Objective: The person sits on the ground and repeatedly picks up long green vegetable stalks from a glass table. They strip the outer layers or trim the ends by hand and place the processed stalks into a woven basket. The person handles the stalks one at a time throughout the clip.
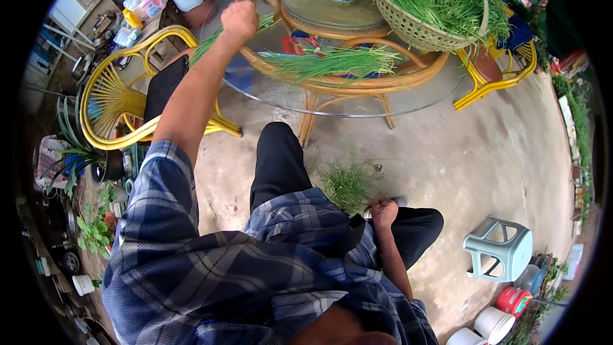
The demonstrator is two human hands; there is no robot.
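Note:
My left hand (239, 18) reaches over the round glass table (330, 110), fingers curled. Long green stalks, probably chives (206, 49), run beneath its wrist and out on both sides. Whether the fingers grip them is hidden. A larger bunch of chives (335, 63) lies across the glass to the right of that hand. Heaped with more green stalks, a woven bamboo basket (407, 24) stands at the table's far right. Low beside my bent leg, my right hand (384, 212) has its fingers bent inward; their contents cannot be seen. Loose green trimmings (347, 184) lie on the concrete floor near it.
A glass turntable (306, 5) sits at the table's back. Yellow rattan chairs (119, 100) flank the table. On the right are a pale plastic stool (503, 249), a red tub (513, 300) and white buckets (493, 323). Potted plants (96, 232) line the left.

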